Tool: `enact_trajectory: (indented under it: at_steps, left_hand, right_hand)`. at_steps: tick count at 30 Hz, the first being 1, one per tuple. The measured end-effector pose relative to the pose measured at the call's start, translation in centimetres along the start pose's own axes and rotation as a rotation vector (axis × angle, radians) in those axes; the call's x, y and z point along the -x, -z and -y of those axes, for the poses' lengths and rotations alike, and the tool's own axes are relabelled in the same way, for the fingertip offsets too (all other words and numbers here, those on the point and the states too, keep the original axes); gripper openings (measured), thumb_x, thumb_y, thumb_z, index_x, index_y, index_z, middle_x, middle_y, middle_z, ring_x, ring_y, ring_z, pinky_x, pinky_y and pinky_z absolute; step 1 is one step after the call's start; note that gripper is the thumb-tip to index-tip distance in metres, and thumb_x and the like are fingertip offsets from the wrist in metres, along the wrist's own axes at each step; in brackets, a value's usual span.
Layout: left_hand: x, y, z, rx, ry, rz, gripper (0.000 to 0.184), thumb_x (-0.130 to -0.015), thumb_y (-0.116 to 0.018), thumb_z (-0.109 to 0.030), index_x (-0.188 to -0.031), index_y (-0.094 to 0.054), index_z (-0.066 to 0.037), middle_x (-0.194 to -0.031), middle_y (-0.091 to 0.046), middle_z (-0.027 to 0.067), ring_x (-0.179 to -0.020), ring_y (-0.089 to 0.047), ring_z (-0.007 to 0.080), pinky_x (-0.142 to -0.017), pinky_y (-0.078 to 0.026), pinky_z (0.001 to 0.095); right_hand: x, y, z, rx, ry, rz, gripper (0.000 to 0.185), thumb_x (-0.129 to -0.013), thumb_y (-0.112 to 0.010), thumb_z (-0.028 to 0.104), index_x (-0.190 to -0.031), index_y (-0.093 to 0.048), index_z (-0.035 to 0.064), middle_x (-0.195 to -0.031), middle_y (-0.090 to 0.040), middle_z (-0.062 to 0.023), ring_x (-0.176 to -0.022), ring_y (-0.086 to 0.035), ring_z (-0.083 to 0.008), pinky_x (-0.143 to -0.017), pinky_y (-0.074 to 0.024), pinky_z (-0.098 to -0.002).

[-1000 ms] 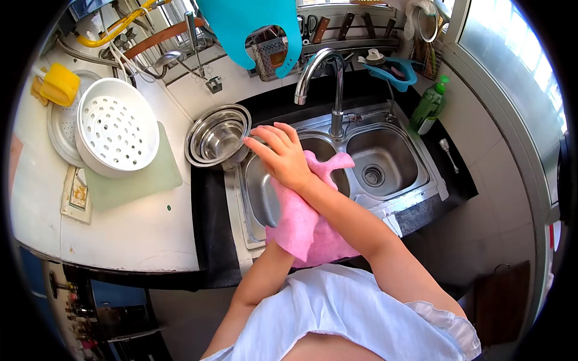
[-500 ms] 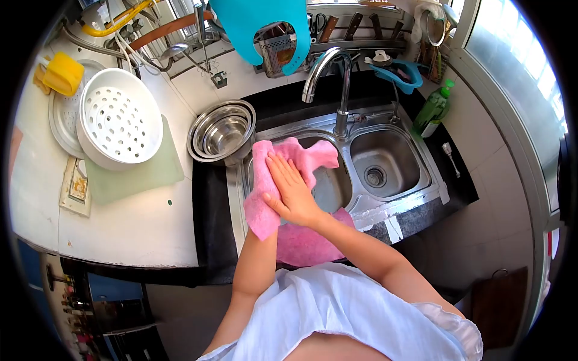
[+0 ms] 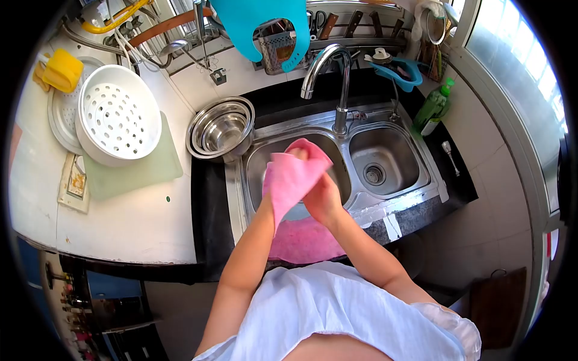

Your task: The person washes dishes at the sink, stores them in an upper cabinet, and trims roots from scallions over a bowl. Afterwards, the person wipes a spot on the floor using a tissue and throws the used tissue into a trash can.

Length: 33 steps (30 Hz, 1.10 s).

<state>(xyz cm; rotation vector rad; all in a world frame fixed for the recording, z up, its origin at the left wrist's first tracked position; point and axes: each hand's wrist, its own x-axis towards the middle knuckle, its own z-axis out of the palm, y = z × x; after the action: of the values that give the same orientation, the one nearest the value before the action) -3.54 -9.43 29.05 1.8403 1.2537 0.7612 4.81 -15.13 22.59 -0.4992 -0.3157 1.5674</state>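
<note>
A pink cloth (image 3: 293,180) is gathered between my two hands above the left basin of the steel sink (image 3: 256,165). My left hand (image 3: 299,153) is mostly wrapped under the cloth; only a small patch of skin shows near its top, so its finger pose is hidden. From the lower right, my right hand (image 3: 323,197) grips the cloth's edge, its fingertips tucked behind the fabric. Beneath my forearms, a second pink cloth (image 3: 310,240) lies over the front edge of the sink.
The chrome faucet (image 3: 344,90) arches behind the hands. Nested steel bowls (image 3: 223,129) stand at the left, near a white colander (image 3: 120,114) on a pale green mat (image 3: 135,177). A green soap bottle (image 3: 432,111) stands back right. A blue-green plastic piece (image 3: 238,27) hangs above.
My right hand has moved from lying flat on top of the cloth to its lower right side, gripping it. The cloth is now bunched and folded over my left hand.
</note>
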Motion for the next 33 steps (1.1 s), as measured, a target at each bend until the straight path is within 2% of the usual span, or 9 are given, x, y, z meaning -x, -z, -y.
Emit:
enact_trajectory:
  at_steps: [4, 6, 9, 15, 18, 21, 25, 31, 33]
  left_hand:
    - [0.6, -1.9, -0.6, -0.317, -0.566, -0.081, 0.034, -0.083, -0.051, -0.013, -0.115, -0.049, -0.004, -0.121, -0.047, 0.0181, -0.112, -0.046, 0.0253, -0.093, -0.039, 0.0323]
    - [0.3, -2.1, -1.6, 1.127, -0.076, 0.260, 0.036, -0.089, -0.045, -0.018, -0.122, -0.042, -0.004, -0.126, -0.042, 0.0186, -0.114, -0.044, 0.0275, -0.096, -0.038, 0.0381]
    - [-0.5, -3.7, -2.3, 1.972, 0.134, 0.583, 0.039, -0.091, -0.041, -0.020, -0.127, -0.036, -0.005, -0.129, -0.038, 0.0175, -0.114, -0.043, 0.0300, -0.096, -0.038, 0.0399]
    - [-3.7, -3.2, -4.3, 2.173, 0.121, 0.531, 0.038, -0.087, -0.049, -0.024, -0.122, -0.039, -0.010, -0.124, -0.041, 0.0174, -0.110, -0.045, 0.0303, -0.090, -0.042, 0.0408]
    - [-6.1, -4.0, -3.4, 1.887, 0.103, 0.278, 0.034, -0.083, -0.053, -0.024, -0.113, -0.045, -0.009, -0.111, -0.048, 0.0162, -0.094, -0.052, 0.0260, -0.080, -0.045, 0.0397]
    - [-7.9, -5.6, -2.5, 0.936, -0.098, -0.065, 0.021, -0.084, -0.052, -0.021, -0.102, -0.050, -0.010, -0.088, -0.057, 0.0078, -0.073, -0.056, 0.0160, -0.064, -0.046, 0.0270]
    - [-6.7, -7.6, -1.6, -0.150, -0.612, -0.463, 0.014, -0.076, -0.057, -0.010, -0.090, -0.054, -0.011, -0.080, -0.056, 0.0035, -0.066, -0.057, 0.0181, -0.059, -0.045, 0.0277]
    - [-5.9, -10.1, -1.6, -0.448, -0.679, -0.566, 0.023, -0.074, -0.055, -0.005, -0.096, -0.054, -0.013, -0.093, -0.054, 0.0060, -0.084, -0.055, 0.0254, -0.071, -0.045, 0.0350]
    - [-4.3, -9.5, -1.4, -0.489, -0.661, -0.484, 0.024, -0.075, -0.054, -0.007, -0.099, -0.054, -0.011, -0.099, -0.052, 0.0064, -0.089, -0.054, 0.0246, -0.075, -0.044, 0.0360]
  right_hand:
    - [-0.8, 0.4, 1.5, -0.288, 0.108, 0.077, 0.044, -0.090, -0.033, 0.042, -0.120, -0.043, 0.0112, -0.119, -0.049, -0.0062, -0.110, -0.047, -0.0209, -0.094, -0.0369, -0.0360]
    - [-0.2, -1.5, 2.6, -0.496, 0.098, 0.183, 0.045, -0.090, -0.034, 0.044, -0.122, -0.041, 0.0135, -0.120, -0.047, -0.0057, -0.112, -0.046, -0.0210, -0.093, -0.0380, -0.0359]
    - [-2.4, 0.1, 1.6, -0.575, 0.223, 0.350, 0.043, -0.092, -0.034, 0.029, -0.130, -0.030, 0.0098, -0.131, -0.036, -0.0106, -0.123, -0.033, -0.0201, -0.100, -0.0288, -0.0352]
    - [-2.1, -2.5, 0.8, 0.085, 0.505, 0.111, 0.045, -0.093, -0.027, 0.043, -0.121, -0.041, 0.0097, -0.112, -0.049, -0.0061, -0.104, -0.049, -0.0168, -0.083, -0.0433, -0.0280]
    - [0.4, -3.2, 0.7, 0.024, 0.083, 0.064, 0.057, -0.088, -0.029, 0.056, -0.115, -0.045, 0.0088, -0.100, -0.054, -0.0074, -0.090, -0.054, -0.0179, -0.077, -0.0448, -0.0293]
    - [3.8, -6.9, 0.9, 0.118, -0.072, -0.274, 0.056, -0.089, -0.028, 0.055, -0.116, -0.044, 0.0081, -0.101, -0.053, -0.0078, -0.091, -0.052, -0.0158, -0.077, -0.0441, -0.0294]
    - [3.8, -5.1, -0.5, 0.288, 0.098, -0.353, 0.051, -0.091, -0.030, 0.049, -0.117, -0.044, 0.0074, -0.101, -0.052, -0.0075, -0.090, -0.051, -0.0146, -0.077, -0.0437, -0.0294]
    - [1.5, -0.5, 1.0, 0.419, 0.338, -0.371, 0.044, -0.093, -0.031, 0.041, -0.122, -0.040, 0.0098, -0.107, -0.050, -0.0061, -0.099, -0.048, -0.0166, -0.085, -0.0392, -0.0283]
    - [1.4, 0.7, 1.9, -0.178, 0.292, -0.162, 0.043, -0.090, -0.034, 0.045, -0.113, -0.045, 0.0100, -0.106, -0.051, -0.0046, -0.105, -0.045, -0.0189, -0.088, -0.0381, -0.0311]
